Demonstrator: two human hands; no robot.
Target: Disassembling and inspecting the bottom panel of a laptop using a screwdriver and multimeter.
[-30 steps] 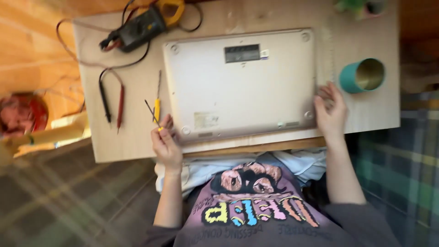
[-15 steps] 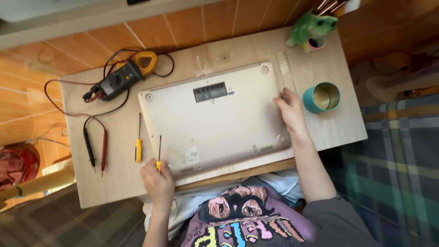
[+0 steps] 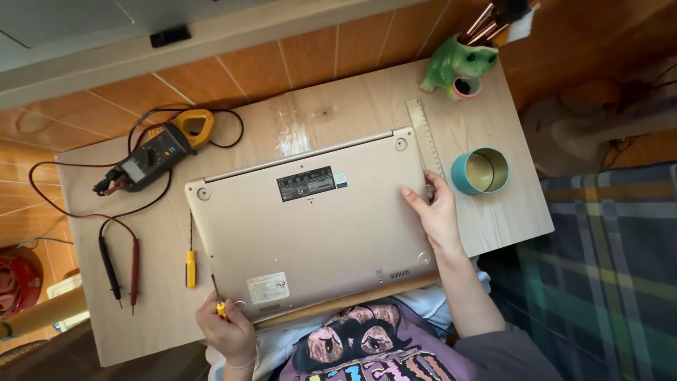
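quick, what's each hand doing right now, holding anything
Left hand: closed around a small yellow-handled screwdriver, tip at the laptop's near corner.
Right hand: open, holding nothing, resting flat on the laptop's right edge.

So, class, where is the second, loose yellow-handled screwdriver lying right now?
In the head view, the loose screwdriver lies on the table, just off the upturned laptop, between it and the red and black test probes.

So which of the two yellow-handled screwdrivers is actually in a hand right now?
The one at the laptop's near left corner, held in the left hand. The other screwdriver lies untouched on the table, left of the laptop.
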